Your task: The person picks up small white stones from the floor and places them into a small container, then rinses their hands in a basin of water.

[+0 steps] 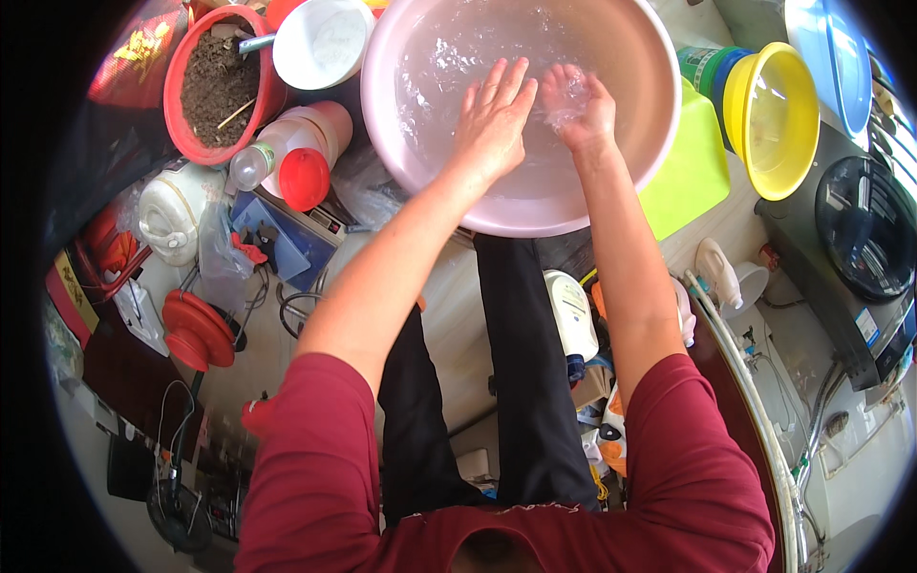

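Both of my hands are over a large pink basin (380, 115) of water (535, 38), which has foam or glints on its surface. My left hand (495, 119), back upward and fingers stretched out, is over the near middle of the basin and holds nothing. To its right, my right hand (581, 107) is turned palm up with its thumb apart. Water glistens over its fingers, and part of them seems to lie under the surface. A small gap separates the two hands. No solid object shows in either one.
Left of the basin stand a red pot of soil (220, 91), a white bucket (325, 43) and a red plunger (196, 329). On the right are a yellow basin (778, 119), a lime-green board (693, 162) and a black gas stove (812, 229). A white bottle (571, 310) stands by my right forearm.
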`<state>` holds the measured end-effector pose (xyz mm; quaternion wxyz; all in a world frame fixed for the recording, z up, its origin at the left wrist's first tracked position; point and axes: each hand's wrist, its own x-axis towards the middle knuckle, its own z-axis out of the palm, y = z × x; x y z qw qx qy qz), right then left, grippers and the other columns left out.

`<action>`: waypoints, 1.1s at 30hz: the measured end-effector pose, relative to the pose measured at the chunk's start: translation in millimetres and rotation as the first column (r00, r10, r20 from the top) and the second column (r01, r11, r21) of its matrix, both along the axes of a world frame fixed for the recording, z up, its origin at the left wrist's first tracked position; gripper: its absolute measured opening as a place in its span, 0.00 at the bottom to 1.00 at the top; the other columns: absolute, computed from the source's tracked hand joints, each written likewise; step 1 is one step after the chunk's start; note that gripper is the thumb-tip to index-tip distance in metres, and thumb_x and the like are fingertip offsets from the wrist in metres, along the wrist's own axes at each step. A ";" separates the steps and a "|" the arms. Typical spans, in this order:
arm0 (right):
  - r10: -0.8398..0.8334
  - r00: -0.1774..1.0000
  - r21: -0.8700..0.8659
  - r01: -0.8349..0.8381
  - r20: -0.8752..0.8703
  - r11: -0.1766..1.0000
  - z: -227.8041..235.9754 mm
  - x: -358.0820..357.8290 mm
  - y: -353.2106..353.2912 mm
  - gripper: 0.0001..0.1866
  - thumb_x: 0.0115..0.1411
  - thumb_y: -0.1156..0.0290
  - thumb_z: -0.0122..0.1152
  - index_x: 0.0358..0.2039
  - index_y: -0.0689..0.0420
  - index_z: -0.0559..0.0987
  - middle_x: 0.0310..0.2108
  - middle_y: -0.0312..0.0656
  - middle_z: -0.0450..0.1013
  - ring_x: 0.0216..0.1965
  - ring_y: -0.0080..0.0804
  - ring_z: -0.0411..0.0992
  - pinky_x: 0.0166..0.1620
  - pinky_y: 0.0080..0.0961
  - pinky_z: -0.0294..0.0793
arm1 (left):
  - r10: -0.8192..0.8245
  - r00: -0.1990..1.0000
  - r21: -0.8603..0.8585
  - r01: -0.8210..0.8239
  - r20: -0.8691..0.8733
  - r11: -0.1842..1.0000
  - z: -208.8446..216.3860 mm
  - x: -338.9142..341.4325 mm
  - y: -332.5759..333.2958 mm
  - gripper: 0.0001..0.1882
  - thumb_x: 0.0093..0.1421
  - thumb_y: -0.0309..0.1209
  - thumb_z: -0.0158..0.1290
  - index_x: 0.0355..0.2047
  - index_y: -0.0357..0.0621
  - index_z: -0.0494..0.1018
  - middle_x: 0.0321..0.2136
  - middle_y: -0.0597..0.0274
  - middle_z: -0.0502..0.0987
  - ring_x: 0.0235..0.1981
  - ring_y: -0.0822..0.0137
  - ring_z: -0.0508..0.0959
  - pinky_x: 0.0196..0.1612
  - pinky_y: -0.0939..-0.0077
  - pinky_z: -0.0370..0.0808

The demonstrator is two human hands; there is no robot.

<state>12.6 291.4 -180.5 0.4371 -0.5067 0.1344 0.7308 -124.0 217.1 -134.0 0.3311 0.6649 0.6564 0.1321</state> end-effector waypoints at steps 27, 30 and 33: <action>0.150 0.500 0.160 -0.024 -0.853 0.987 40.9 -17.5 -31.5 0.15 0.61 0.60 0.48 0.37 0.58 0.73 0.35 0.44 0.74 0.38 0.38 0.73 0.42 0.33 0.74 | 0.804 -0.439 -0.903 -0.039 0.401 0.428 21.4 6.2 30.3 0.27 0.61 0.50 0.43 0.36 0.35 0.73 0.26 0.61 0.77 0.32 0.69 0.76 0.37 0.81 0.73; 0.201 0.670 0.259 -0.013 -0.715 0.966 73.1 -33.2 -35.5 0.12 0.64 0.61 0.45 0.31 0.55 0.71 0.33 0.44 0.74 0.32 0.32 0.73 0.33 0.23 0.75 | 0.812 -0.329 -0.852 0.040 0.482 0.522 40.4 -10.1 34.6 0.20 0.59 0.46 0.48 0.23 0.40 0.71 0.16 0.62 0.71 0.16 0.73 0.70 0.14 0.86 0.61; 0.286 0.925 0.177 -0.247 -0.251 0.953 125.6 -59.1 -31.5 0.11 0.65 0.63 0.44 0.27 0.53 0.69 0.22 0.34 0.68 0.20 0.19 0.64 0.20 0.15 0.64 | 0.790 -0.390 -0.874 -0.102 0.474 0.474 67.1 -3.2 38.0 0.19 0.57 0.42 0.50 0.15 0.43 0.67 0.12 0.60 0.68 0.07 0.77 0.64 0.06 0.87 0.54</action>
